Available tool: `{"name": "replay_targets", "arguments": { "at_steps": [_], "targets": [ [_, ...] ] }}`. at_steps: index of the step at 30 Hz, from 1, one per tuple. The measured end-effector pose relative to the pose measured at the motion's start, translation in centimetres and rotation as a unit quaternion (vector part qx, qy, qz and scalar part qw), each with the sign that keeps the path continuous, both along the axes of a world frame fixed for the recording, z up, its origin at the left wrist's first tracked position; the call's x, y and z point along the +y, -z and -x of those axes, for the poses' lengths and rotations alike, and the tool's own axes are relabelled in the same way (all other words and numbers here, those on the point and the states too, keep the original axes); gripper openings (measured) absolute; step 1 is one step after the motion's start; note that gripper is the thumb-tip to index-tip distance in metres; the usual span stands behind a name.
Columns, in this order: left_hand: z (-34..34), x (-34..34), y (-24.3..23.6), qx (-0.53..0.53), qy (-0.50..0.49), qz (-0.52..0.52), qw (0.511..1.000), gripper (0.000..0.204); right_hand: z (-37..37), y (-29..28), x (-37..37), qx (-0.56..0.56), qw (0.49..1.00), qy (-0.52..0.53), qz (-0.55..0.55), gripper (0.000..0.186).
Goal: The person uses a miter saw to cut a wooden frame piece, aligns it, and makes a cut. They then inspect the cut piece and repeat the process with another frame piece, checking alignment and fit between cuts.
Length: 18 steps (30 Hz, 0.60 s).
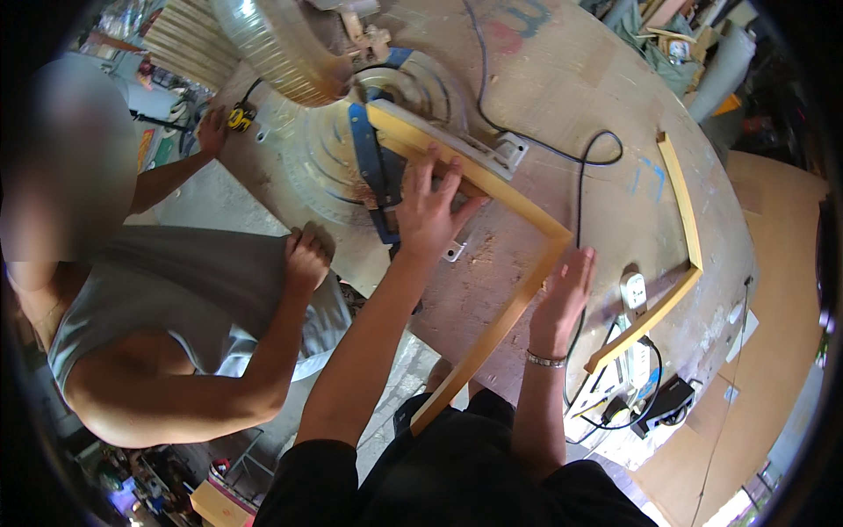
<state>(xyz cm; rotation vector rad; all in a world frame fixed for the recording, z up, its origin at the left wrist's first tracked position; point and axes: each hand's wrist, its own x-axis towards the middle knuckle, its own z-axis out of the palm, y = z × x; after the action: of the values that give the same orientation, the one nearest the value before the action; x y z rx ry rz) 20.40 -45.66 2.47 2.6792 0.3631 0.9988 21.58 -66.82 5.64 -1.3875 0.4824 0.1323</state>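
An L-shaped piece of two joined wooden strips point(497, 342) lies with one arm on the bed of a mitre saw point(320, 167), along its metal fence. Its other arm runs back toward my body. My left hand point(428, 208) grips the strip on the saw bed, fingers over its top and thumb spread along the near side. Just right of the corner, my right hand point(562, 303) is held open, fingers stretched out, its palm facing the wood. Whether it touches the strip I cannot tell. The saw's clear ribbed guard point(277, 53) stands above the bed at the far left.
A second L-shaped wooden piece point(685, 211) lies on the table point(544, 97) at right, partly over a white power strip point(634, 294). A black cable point(581, 176) loops across the tabletop. To my left stands a co-worker in a grey top point(193, 272), one hand near a yellow tape measure point(240, 117).
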Motion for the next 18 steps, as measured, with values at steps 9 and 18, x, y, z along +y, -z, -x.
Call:
{"name": "replay_targets", "arguments": {
  "at_steps": [9,18],
  "targets": [
    [-0.2,-0.1,0.7,-0.005,0.014,0.002,1.000,0.076,0.0,0.1,-0.4,-0.010,0.997,-0.071,-0.014,0.077],
    [-0.3,0.1,0.7,-0.007,0.018,-0.005,1.000,0.072,-0.5,0.9,-1.6,-0.007,0.995,-0.095,-0.044,0.074]
  ]
}}
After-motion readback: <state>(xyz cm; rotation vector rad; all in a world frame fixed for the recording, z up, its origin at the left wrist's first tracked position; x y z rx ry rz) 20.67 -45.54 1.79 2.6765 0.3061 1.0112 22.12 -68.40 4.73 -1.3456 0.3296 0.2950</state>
